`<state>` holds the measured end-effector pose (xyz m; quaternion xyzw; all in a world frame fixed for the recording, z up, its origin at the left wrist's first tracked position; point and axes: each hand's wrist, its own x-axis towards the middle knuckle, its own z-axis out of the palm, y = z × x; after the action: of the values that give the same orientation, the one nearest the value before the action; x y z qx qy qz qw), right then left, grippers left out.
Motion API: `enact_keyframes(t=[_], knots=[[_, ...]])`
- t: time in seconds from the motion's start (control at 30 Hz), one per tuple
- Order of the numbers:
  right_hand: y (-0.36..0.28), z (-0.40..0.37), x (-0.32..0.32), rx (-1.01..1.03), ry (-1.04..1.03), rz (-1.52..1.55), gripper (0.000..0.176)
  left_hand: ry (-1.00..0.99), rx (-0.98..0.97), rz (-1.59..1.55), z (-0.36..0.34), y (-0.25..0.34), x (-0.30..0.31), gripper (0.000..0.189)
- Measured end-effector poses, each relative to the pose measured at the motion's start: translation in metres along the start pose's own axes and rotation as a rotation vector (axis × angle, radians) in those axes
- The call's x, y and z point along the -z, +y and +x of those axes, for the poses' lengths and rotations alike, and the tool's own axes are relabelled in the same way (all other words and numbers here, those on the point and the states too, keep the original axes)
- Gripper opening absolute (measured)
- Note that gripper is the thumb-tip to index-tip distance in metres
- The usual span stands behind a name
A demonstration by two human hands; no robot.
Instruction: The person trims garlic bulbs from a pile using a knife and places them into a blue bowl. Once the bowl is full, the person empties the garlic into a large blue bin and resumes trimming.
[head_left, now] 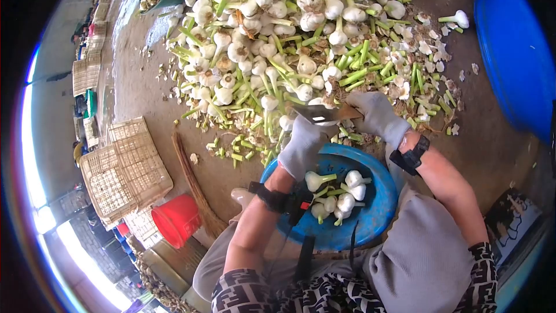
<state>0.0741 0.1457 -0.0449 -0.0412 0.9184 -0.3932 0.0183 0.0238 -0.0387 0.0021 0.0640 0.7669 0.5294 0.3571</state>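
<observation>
My left hand [304, 146], in a grey-white glove, is closed around a garlic bulb [319, 102] that is partly hidden behind a blade. Gloved too, my right hand [377, 117] grips a knife [315, 114] with a dark metal blade and a brownish part near the fingers. The blade crosses the bulb, its tip close to my left thumb. Just below both hands is a blue basin [385, 197] with several trimmed garlic bulbs [346, 202] in it. Ahead lies a large heap of garlic [249, 52] with green stems.
Cut stems and papery skins [425, 64] litter the floor around the heap. A large blue tub [515, 52] stands at the right. To the left are plastic crates [124, 168], a red bucket [175, 220] and a straw broom [197, 188].
</observation>
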Motion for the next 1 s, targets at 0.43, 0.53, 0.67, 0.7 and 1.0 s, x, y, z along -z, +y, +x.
enact_keyframes(t=[0.43, 0.53, 0.67, 0.7, 1.0], knots=[[0.001, 0.004, 0.042, -0.483, 0.163, 1.482, 0.029, 0.368, -0.319, 0.105, 0.035, 0.014, -0.020, 0.045], [-0.008, 0.012, 0.051, -0.358, 0.056, 1.087, 0.025, -0.292, 0.410, -1.210, 0.029, 0.006, -0.036, 0.038], [-0.001, 0.020, 0.061, -0.223, -0.059, 0.264, 0.024, -0.087, 0.241, -0.637, 0.043, 0.002, -0.047, 0.025], [0.006, 0.022, 0.065, -0.300, -0.177, 0.177, 0.025, -0.165, 0.109, -0.332, 0.038, 0.005, -0.037, 0.024], [0.097, -0.045, 0.053, -0.906, -0.090, 0.187, 0.038, -0.505, -0.151, 0.224, 0.047, 0.031, 0.039, 0.034]])
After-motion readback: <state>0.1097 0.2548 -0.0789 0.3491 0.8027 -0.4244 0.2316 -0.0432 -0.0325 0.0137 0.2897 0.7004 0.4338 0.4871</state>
